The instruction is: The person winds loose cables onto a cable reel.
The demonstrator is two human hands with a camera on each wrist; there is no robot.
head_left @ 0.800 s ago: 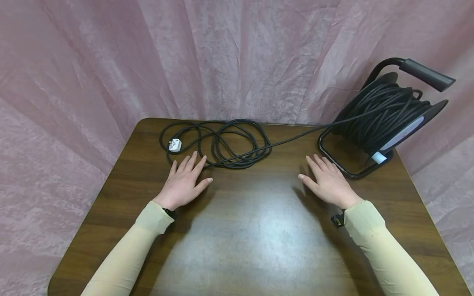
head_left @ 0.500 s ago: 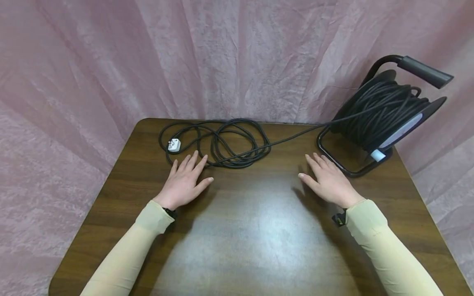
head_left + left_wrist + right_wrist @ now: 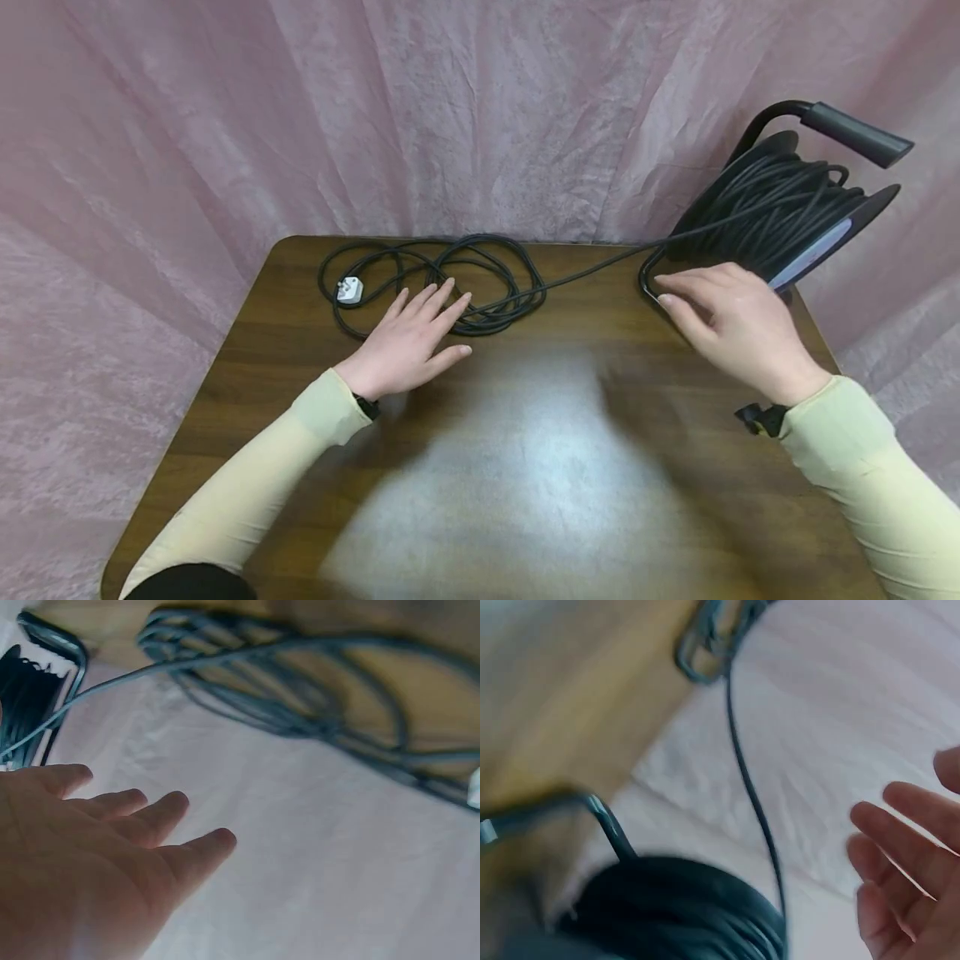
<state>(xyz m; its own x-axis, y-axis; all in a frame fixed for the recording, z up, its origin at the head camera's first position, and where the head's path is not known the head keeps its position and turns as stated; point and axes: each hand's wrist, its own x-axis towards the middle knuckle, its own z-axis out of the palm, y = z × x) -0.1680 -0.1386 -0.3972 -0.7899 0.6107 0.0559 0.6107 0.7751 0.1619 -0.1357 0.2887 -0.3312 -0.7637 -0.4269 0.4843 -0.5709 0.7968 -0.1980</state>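
My left hand [image 3: 405,342] is spread over the near side of loose black cable loops [image 3: 542,283], holding nothing. Whether its fingertips touch the loops I cannot tell from the head view; in the left wrist view the hand [image 3: 97,855] is apart from the cable [image 3: 292,645]. A white plug [image 3: 349,290] lies among the loops at left. From them, one cable stretch rises rightward to a black cable reel [image 3: 772,204]. My right hand [image 3: 746,325] is raised in front of the reel, fingers loosely bent and empty, hiding part of its frame.
The brown wooden table [image 3: 247,392] has its far edge against a pink curtain [image 3: 420,108]. The reel's carrying handle [image 3: 855,133] sticks up at the right, near the curtain. A dark rounded shape [image 3: 191,583] shows at the bottom left.
My left hand has shifted right and slightly forward over the loops. My right hand has lifted and moved right toward the reel, its fingers bending. The head view has tilted slightly.
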